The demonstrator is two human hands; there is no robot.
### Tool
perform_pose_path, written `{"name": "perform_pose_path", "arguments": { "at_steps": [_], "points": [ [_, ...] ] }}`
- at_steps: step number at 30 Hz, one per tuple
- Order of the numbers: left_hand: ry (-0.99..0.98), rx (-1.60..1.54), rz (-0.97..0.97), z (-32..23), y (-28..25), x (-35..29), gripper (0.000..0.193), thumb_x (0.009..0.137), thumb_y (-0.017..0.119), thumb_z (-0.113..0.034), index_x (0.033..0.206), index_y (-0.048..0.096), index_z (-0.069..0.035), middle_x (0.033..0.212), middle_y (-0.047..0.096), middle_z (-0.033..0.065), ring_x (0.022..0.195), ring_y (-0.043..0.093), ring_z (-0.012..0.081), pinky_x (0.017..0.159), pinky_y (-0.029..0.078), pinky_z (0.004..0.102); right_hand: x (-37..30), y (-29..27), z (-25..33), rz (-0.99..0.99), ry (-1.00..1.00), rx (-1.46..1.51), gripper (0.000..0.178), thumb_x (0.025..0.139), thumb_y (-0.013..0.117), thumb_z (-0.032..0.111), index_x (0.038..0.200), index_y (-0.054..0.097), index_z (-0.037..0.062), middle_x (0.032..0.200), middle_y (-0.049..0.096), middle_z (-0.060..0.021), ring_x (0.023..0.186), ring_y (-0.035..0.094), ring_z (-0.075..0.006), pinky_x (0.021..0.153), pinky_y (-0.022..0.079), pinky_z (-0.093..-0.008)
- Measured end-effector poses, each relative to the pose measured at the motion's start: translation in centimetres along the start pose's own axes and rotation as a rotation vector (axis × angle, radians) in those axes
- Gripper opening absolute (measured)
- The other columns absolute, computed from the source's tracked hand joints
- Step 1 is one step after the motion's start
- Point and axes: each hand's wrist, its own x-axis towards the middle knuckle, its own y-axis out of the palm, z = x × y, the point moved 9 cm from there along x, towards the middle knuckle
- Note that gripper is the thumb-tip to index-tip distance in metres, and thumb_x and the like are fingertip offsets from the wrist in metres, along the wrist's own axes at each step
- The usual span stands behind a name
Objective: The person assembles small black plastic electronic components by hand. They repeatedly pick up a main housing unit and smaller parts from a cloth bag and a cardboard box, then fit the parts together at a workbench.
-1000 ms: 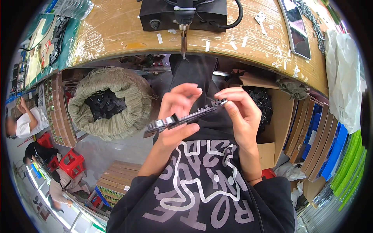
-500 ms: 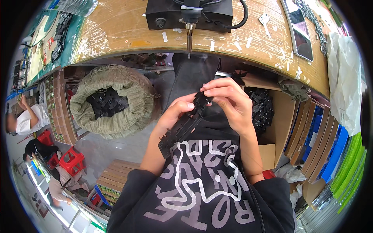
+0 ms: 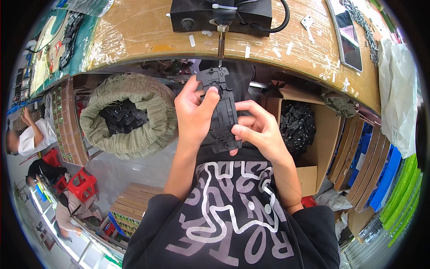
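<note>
Both hands hold one thing: a long, flat black plastic plate (image 3: 222, 110) with little holes and ridges on it. It stands up on its end, just in front of the person's tummy and right under the edge of the brown wooden bench (image 3: 134, 31).

The left hand (image 3: 193, 112) is curled around the plate's left side. Its thumb presses on the front near the top, and its fingers go behind, where I cannot see them. The right hand (image 3: 257, 130) is closed on the lower right part, with its thumb on the front near the bottom edge. Neither hand is spread open.

Just above the top of the plate, a thin metal rod (image 3: 221, 42) points down from a black box-shaped machine (image 3: 221, 15) that sits on the bench. The plate's top end is very near the rod's tip. I cannot tell if they touch.

To the left of the left hand sits a big green cloth sack (image 3: 127, 116) with black parts inside. To the right of the right hand is a brown cardboard box (image 3: 320, 148) with more black parts.

The plate looks light and stiff. It is thin, so it might snap if bent hard. It looks smooth, so it could slip. The long side edges seem the best place to grip it.
</note>
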Motion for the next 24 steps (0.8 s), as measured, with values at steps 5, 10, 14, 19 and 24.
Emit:
{"name": "perform_pose_path", "arguments": {
  "at_steps": [5,10,14,19,24],
  "points": [
    [0.026,0.010,-0.002,-0.65,0.31,0.09,0.020,0.080,0.051,-0.003,0.099,0.049,0.003,0.084,0.057,0.0051,0.067,0.052,0.0052,0.056,0.044,0.0181,0.12,-0.11,0.13,-0.024,-0.046,0.025,0.034,0.078,0.057,0.004,0.106,0.039,-0.0025,0.064,0.052,-0.0043,0.057,0.053,-0.0100,0.050,0.051,-0.0256],
    [0.030,0.005,-0.013,-0.79,0.36,0.05,0.020,0.080,0.051,-0.002,0.098,0.049,0.003,0.084,0.057,0.0048,0.067,0.051,0.0048,0.056,0.043,0.0179,-0.03,-0.05,0.33,-0.031,-0.065,0.009,0.034,0.078,0.057,0.003,0.106,0.039,-0.0028,0.065,0.052,-0.0049,0.057,0.053,-0.0106,0.049,0.051,-0.0253],
    [0.024,-0.004,-0.019,-0.85,0.33,-0.04,0.020,0.079,0.051,-0.002,0.098,0.049,0.003,0.082,0.057,0.0049,0.066,0.051,0.0047,0.056,0.043,0.0177,-0.13,0.08,0.75,-0.029,-0.062,-0.003,0.033,0.078,0.057,0.004,0.106,0.040,-0.0028,0.066,0.054,-0.0063,0.058,0.055,-0.0115,0.049,0.050,-0.0252],
    [0.024,0.022,-0.032,-1.12,0.42,-0.06,0.020,0.080,0.052,-0.003,0.098,0.049,0.003,0.079,0.058,0.0046,0.064,0.051,0.0045,0.054,0.043,0.0173,-0.04,0.01,0.79,-0.024,-0.077,-0.018,0.034,0.078,0.056,0.004,0.107,0.040,-0.0027,0.067,0.054,-0.0067,0.059,0.055,-0.0117,0.049,0.050,-0.0251],
    [0.025,0.005,-0.028,-1.10,0.43,-0.08,0.020,0.080,0.052,-0.003,0.098,0.049,0.003,0.078,0.058,0.0046,0.063,0.051,0.0042,0.053,0.042,0.0172,-0.02,-0.11,0.72,-0.028,-0.085,-0.031,0.034,0.079,0.057,0.005,0.108,0.040,-0.0024,0.067,0.053,-0.0059,0.062,0.052,-0.0105,0.049,0.051,-0.0259]
  ]
}}
